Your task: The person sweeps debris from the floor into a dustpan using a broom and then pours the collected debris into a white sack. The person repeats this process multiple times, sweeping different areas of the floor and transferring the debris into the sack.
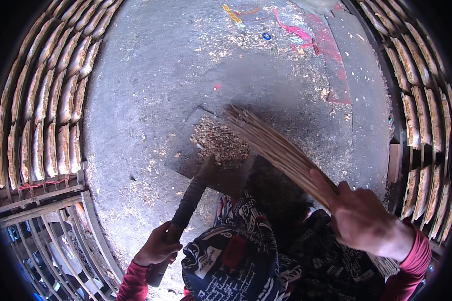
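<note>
My left hand (159, 244) is closed round the dark, wrapped handle (191, 201) of a dustpan (226, 178) at the lower middle of the view. In the pan lies a heap of brown crumbs and debris (220, 141). A broom of thin stiff sticks (282, 154) is gripped by my right hand (358, 214), one finger laid along the bundle. The broom slants up and left, its slightly blurred tips over the pan's far right edge. My knees in patterned dark cloth are below.
Slatted racks with rows of long, pale-brown pieces (64, 98) line the left side, and similar racks (410, 116) stand on the right. On the grey floor (147, 94) lie scattered debris, a pink strip (295, 32), a yellow strip (231, 15) and a blue ring (266, 36).
</note>
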Demonstrator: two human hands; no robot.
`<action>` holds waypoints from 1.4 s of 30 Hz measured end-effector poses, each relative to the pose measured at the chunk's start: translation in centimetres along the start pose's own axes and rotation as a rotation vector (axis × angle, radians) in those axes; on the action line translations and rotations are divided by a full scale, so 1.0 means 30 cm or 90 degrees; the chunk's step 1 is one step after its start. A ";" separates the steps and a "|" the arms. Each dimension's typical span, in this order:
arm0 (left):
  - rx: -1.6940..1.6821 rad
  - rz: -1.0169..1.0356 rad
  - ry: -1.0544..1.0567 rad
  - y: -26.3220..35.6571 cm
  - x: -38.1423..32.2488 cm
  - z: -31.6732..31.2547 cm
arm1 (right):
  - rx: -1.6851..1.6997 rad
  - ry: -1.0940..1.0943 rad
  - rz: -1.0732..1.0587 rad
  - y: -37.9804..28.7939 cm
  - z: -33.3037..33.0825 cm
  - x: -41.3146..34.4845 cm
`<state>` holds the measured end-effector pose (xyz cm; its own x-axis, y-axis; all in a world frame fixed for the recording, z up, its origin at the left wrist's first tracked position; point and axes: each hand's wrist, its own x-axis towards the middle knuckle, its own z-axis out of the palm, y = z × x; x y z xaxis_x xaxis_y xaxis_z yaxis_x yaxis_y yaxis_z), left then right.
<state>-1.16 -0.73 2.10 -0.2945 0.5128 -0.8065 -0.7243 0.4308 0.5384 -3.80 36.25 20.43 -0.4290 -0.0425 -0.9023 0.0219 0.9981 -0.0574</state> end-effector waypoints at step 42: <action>0.175 0.119 -0.113 0.316 0.397 0.178 | 0.360 0.385 0.080 0.417 0.446 -0.023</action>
<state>-8.20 13.41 -1.09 -0.2751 0.7119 -0.6462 -0.4666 0.4888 0.7372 8.85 48.16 14.61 -0.8000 0.2600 -0.5407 0.4826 0.8144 -0.3222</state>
